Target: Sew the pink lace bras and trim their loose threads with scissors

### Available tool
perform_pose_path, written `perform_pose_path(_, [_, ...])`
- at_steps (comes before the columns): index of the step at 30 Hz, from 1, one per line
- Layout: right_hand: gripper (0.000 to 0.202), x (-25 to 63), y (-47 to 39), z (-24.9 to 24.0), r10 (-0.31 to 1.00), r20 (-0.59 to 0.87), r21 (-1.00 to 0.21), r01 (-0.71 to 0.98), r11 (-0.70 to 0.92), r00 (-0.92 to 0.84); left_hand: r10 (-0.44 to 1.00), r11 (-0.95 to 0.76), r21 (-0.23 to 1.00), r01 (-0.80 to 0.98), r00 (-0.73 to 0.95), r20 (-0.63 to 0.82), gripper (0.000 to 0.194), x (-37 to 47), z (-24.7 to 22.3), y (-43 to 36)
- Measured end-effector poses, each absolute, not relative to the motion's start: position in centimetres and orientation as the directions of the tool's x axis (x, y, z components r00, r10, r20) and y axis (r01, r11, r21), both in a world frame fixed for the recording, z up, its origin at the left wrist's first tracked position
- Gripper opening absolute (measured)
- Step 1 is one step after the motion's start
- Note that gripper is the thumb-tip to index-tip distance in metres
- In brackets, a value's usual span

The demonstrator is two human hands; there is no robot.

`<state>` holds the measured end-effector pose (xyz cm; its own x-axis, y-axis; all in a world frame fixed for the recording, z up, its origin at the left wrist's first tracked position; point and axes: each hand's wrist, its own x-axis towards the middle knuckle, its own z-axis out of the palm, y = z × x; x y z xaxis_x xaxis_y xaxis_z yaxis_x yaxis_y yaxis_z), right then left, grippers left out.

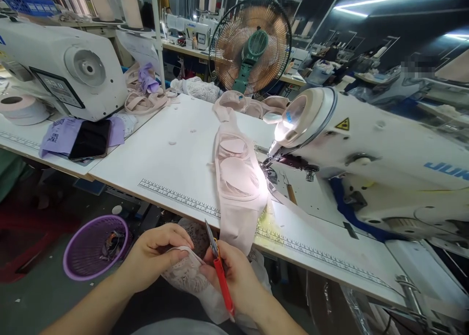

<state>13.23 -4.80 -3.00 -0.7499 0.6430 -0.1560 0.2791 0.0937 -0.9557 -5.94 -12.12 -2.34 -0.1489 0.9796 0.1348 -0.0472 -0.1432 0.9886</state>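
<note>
Low in front of the table edge, my left hand (pixel 157 256) pinches the edge of a white lace fabric (pixel 190 275). My right hand (pixel 234 271) holds red-handled scissors (pixel 223 283), their blades pointing up and away, and its fingertips also grip the lace edge. A pale pink bra (pixel 238 178) lies on the white table, one side at the needle area of the sewing machine (pixel 362 144), its lower end hanging over the front edge close to my right hand. The machine's lamp lights the bra's right side.
A printed ruler (pixel 179 198) runs along the table edge. A phone (pixel 90 139) lies on purple paper near a second machine (pixel 84 71). A purple basket (pixel 95 247) stands on the floor at left. A fan (pixel 252 46) is behind the table, with more bras (pixel 252 107) before it.
</note>
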Motion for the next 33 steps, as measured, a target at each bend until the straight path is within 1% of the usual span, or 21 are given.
perform_pose_path(3, [0.016, 13.3, -4.9, -3.3, 0.67, -0.127, -0.95, 0.283, 0.129, -0.731, 0.981, -0.142, 0.987, -0.075, -0.142, 0.13, 0.022, -5.9, -2.6, -12.0])
perform_pose_path(7, [0.013, 13.2, -4.9, -3.5, 0.691, -0.114, -0.951, 0.279, 0.132, -0.714, 0.987, -0.13, 0.979, -0.157, -0.114, 0.112, 0.013, -5.7, -2.8, -11.7])
perform_pose_path(10, [0.015, 13.1, -4.9, -3.7, 0.7, -0.09, -0.958, 0.254, 0.134, -0.709, 0.988, -0.12, 0.976, -0.183, -0.113, 0.101, 0.009, -5.5, -3.0, -11.3])
perform_pose_path(12, [0.016, 13.2, -4.9, -3.9, 0.72, -0.062, -0.952, 0.257, 0.165, -0.692, 0.988, -0.12, 0.975, -0.186, -0.117, 0.1, 0.01, -5.4, -3.2, -11.1])
perform_pose_path(14, [0.012, 13.4, -5.0, -4.1, 0.756, 0.002, -0.938, 0.26, 0.228, -0.655, 0.987, -0.126, 0.976, -0.179, -0.122, 0.105, 0.013, -5.4, -3.4, -11.0])
perform_pose_path(16, [0.006, 14.0, -5.2, -4.2, 0.783, 0.103, -0.918, 0.245, 0.313, -0.614, 0.986, -0.132, 0.977, -0.167, -0.127, 0.112, 0.017, -5.5, -3.5, -10.8])
perform_pose_path(19, [0.013, 15.3, -5.3, -4.1, 0.767, 0.219, -0.875, 0.226, 0.427, -0.603, 0.986, -0.13, 0.98, -0.151, -0.125, 0.111, 0.021, -5.7, -3.4, -10.6])
perform_pose_path(21, [0.012, 16.2, -5.2, -3.8, 0.738, 0.209, -0.843, 0.264, 0.468, -0.641, 0.987, -0.123, 0.982, -0.142, -0.12, 0.106, 0.021, -5.7, -3.2, -10.6])
perform_pose_path(23, [0.013, 17.1, -4.9, -3.5, 0.704, 0.138, -0.806, 0.334, 0.488, -0.696, 0.99, -0.112, 0.984, -0.138, -0.105, 0.098, 0.02, -5.7, -3.0, -10.6])
perform_pose_path(26, [0.026, 18.2, -4.5, -3.1, 0.681, 0.017, -0.749, 0.442, 0.494, -0.732, 0.995, -0.077, 0.986, -0.151, -0.067, 0.067, 0.015, -5.4, -2.7, -10.6])
perform_pose_path(27, [0.029, 18.4, -4.4, -3.1, 0.684, -0.002, -0.735, 0.465, 0.493, -0.73, 0.997, -0.058, 0.986, -0.153, -0.056, 0.05, 0.014, -5.3, -2.7, -10.7])
perform_pose_path(28, [0.029, 18.5, -4.4, -3.2, 0.686, -0.001, -0.734, 0.467, 0.494, -0.728, 0.998, -0.039, 0.987, -0.154, -0.047, 0.032, 0.013, -5.1, -2.6, -10.7])
perform_pose_path(30, [0.022, 18.5, -4.5, -3.6, 0.668, 0.033, -0.761, 0.415, 0.499, -0.743, 0.999, -0.014, 0.988, -0.151, -0.041, 0.008, 0.012, -4.9, -2.5, -10.7])
perform_pose_path(33, [0.026, 18.2, -5.1, -4.9, 0.606, 0.069, -0.781, 0.335, 0.527, -0.792, 0.999, -0.033, 0.985, -0.171, -0.037, 0.027, 0.011, -4.6, -2.3, -11.0])
